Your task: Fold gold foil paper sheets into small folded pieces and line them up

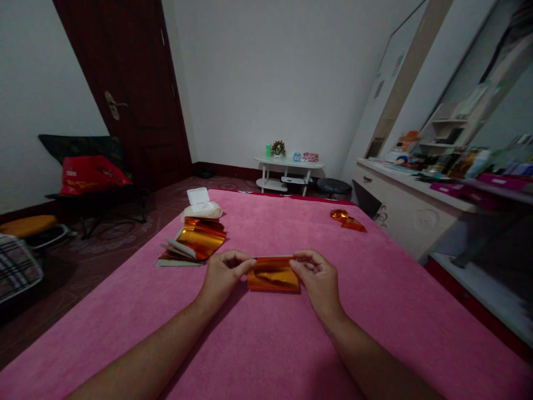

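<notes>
The left hand (pixel 227 270) and right hand (pixel 318 273) pinch a gold sheet (pixel 275 276); beyond, a white packet (pixel 207 210) sits lid up, contents unclear.

- Dark red door (pixel 139 111), metal handle (pixel 113 105) fitted.
- Red bag (pixel 92 174) rests on chair (pixel 79 144).
- White side table (pixel 288 163) bears potted plant (pixel 278 147).
- White dresser (pixel 410 203): crowded top, apparently bottles (pixel 478 163); blurred.

2 bare hands (pixel 220 275); 2 bare forearms (pixel 160 347) tapering toward the wrists (pixel 200 303).

Both hands, left hand (pixel 228 273) and right hand (pixel 318 278), pinch gold foil (pixel 273 276).
</notes>
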Demonstrator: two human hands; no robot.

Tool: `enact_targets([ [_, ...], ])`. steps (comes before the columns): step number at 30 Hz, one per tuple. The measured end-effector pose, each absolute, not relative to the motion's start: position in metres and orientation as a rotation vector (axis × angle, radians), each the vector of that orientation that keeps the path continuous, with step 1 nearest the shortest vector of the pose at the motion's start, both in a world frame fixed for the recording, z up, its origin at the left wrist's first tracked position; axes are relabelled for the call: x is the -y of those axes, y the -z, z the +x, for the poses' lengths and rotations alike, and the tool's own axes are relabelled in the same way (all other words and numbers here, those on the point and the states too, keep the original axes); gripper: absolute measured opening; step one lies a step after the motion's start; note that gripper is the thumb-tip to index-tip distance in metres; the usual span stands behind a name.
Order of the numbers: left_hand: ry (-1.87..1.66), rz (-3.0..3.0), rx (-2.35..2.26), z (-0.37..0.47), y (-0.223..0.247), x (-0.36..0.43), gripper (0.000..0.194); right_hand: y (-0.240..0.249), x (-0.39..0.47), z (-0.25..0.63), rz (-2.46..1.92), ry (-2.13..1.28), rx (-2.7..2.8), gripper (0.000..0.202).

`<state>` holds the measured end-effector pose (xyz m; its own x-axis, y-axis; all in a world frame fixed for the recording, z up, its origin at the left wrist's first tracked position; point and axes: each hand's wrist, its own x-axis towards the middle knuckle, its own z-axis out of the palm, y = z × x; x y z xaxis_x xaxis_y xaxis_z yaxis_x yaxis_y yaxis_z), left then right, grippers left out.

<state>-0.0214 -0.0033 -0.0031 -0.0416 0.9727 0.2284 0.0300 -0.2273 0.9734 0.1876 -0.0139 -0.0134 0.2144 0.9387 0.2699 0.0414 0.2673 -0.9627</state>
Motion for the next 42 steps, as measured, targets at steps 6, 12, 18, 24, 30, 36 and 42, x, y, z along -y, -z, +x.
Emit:
enact_targets([
  [6,-1.412,1.385,-1.137,-0.0211,0.002,0.0031,0.014,0.0102,0.0136,0.1867,-1.066,-0.885,1.137,0.018],
  [12,-1.408,1.397,-1.126,-0.0221,0.003,0.0034,0.014,0.0097,0.013,0.1875,-1.034,-0.873,1.169,0.014],
  [18,-1.39,1.413,-1.095,-0.0208,0.002,0.0053,0.013,0.0093,0.0147,0.1869,-1.036,-0.868,1.13,0.016],
  [24,-1.401,1.398,-1.081,-0.019,-0.0019,0.0076,0.011,0.0069,0.0157,0.1874,-1.05,-0.818,1.127,0.017],
  [30,-1.405,1.403,-1.109,-0.0174,-0.0042,0.0076,0.009,0.0086,0.0151,0.1881,-1.031,-0.782,1.143,0.014],
  [36,-1.395,1.399,-1.068,-0.0177,-0.0032,0.0074,0.01,0.0099,0.0141,0.1883,-1.016,-0.789,1.117,0.016],
  [42,-1.409,1.395,-1.063,-0.0178,-0.0028,0.0073,0.01,0.0083,0.0145,0.1878,-1.025,-0.802,1.082,0.017],
])
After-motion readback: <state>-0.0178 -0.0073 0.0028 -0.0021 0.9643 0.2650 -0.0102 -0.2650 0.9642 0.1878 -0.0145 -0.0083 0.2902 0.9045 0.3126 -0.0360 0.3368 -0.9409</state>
